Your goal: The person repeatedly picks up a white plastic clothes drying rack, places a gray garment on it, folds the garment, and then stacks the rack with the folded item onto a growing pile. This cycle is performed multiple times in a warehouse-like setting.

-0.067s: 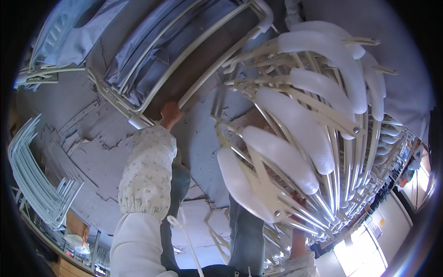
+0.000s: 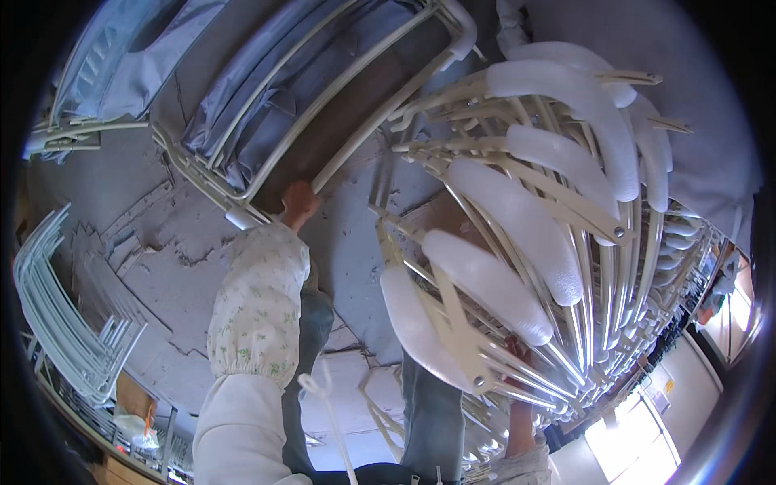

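Note:
My left hand (image 2: 300, 204) is closed round the lower end of a cream metal tube frame (image 2: 356, 145), which has grey-blue fabric (image 2: 267, 133) stretched inside it. A white sleeve cover with a small green print is on that forearm. On the right stands a dense row of cream tube frames with white foam-wrapped bars (image 2: 517, 218). My right hand (image 2: 517, 360) reaches in among their lower tubes, behind the nearest foam-wrapped frame (image 2: 420, 335). Its fingers are mostly hidden by the tubes, so their grip does not show.
Another fabric-covered frame (image 2: 113, 65) stands at the far left. A stack of pale bent tubes (image 2: 69, 299) leans at the left, near a shelf edge. Torn, worn sheeting (image 2: 170, 267) covers the floor. Bright windows (image 2: 630, 440) are at lower right.
The nearest foam-wrapped frames on the right have shifted very slightly downward. My left hand keeps its hold in the same place.

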Available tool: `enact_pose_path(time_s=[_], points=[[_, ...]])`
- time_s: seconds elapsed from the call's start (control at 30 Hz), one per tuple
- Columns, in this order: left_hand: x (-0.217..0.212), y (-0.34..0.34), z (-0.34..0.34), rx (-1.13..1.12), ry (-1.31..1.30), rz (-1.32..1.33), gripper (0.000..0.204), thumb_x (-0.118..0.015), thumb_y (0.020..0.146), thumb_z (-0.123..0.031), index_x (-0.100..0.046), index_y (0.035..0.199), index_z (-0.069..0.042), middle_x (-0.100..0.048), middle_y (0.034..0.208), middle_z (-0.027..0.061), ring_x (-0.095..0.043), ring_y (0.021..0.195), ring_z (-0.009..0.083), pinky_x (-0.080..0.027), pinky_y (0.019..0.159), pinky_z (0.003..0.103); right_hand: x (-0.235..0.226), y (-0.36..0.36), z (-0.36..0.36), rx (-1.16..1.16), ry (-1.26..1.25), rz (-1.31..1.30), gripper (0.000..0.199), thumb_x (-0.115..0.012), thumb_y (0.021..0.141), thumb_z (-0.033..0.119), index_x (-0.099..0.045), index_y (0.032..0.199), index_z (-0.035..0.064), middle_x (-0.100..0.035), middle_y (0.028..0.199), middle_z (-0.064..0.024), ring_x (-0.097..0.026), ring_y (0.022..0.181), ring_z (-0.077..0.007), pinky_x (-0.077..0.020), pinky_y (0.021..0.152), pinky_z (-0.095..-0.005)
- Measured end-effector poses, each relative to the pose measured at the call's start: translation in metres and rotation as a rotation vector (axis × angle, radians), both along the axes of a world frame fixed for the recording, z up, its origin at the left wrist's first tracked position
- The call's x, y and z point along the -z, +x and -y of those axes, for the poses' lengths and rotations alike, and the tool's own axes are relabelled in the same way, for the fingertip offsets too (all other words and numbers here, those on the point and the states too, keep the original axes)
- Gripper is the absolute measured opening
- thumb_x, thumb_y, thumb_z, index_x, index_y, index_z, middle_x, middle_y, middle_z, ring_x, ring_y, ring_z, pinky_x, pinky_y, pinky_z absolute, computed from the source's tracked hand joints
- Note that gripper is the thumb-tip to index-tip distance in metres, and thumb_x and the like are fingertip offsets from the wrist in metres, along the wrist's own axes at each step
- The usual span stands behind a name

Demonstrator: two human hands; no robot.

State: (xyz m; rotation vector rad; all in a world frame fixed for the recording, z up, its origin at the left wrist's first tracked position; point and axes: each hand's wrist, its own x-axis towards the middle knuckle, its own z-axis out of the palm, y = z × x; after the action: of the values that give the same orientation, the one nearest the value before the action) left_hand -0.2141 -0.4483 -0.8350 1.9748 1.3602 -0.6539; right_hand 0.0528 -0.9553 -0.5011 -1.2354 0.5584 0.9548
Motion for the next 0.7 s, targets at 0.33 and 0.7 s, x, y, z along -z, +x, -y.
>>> enact_pose_path(time_s=[0.33, 0.7], points=[[-0.161, -0.032, -0.053, -0.065, -0.263, 0.239, 0.036, -0.064, 0.081, -0.032, -0.071, 0.090, 0.002, -0.071, 0.088, 0.0198, -0.069, 0.086, 0.0357, -0.054, 0.081, 0.042, -0.046, -0.079, 0.007, 1.220, 0.331, -0.271, 0.045, -0.028, 0.104, 0.025, -0.044, 0.140, 0.0024, -0.056, 0.134, -0.0187, -0.056, 0.122, -0.0361, -0.0442, 0.103, -0.0555], [-0.447, -0.066, -0.316, -0.683, -0.282, 0.378, 0.028, -0.070, 0.088, -0.023, -0.068, 0.102, 0.001, -0.070, 0.086, 0.0124, -0.067, 0.089, 0.0274, -0.046, 0.099, 0.045, -0.070, -0.071, -0.073, 1.027, -0.258, 0.017, 0.031, -0.054, 0.098, 0.027, -0.061, 0.117, 0.0027, -0.068, 0.104, -0.0088, -0.065, 0.091, -0.0226, -0.0559, 0.074, -0.0383]])
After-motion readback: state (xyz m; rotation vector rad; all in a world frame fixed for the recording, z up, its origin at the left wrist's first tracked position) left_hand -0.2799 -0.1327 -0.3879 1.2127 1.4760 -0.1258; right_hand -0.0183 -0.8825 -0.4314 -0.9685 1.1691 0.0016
